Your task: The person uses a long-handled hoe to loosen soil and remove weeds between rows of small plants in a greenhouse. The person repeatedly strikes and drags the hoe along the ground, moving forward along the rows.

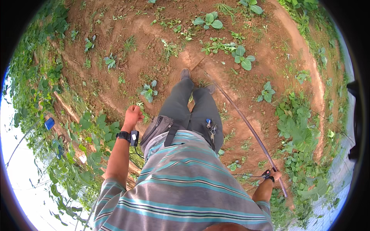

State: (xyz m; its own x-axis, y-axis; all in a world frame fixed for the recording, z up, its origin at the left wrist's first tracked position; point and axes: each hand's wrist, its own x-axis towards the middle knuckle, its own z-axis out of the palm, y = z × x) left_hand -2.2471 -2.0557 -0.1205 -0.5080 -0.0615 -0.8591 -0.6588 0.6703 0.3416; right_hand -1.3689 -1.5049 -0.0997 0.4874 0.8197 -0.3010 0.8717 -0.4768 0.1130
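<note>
My right hand [275,175], low on the right, is wrapped round the long wooden handle of a hoe [246,121]. The handle slants forward to the ground by my feet, where its thin blade rests against the soil. My left hand [133,115] hangs at my left side, fingers curled in, with nothing seen in it. A young leafy plant [148,91] grows in the soil just ahead of that hand. Another broad-leaved seedling [243,58] stands to the right of the hoe's blade.
My shoe [185,73] is on reddish-brown soil [154,61] dotted with small weeds. More seedlings [210,21] grow farther ahead. Dense vines [98,127] run along the left, and leafy growth [296,127] along the right. A waist bag [156,127] sits at my left hip, keys [212,130] at the front.
</note>
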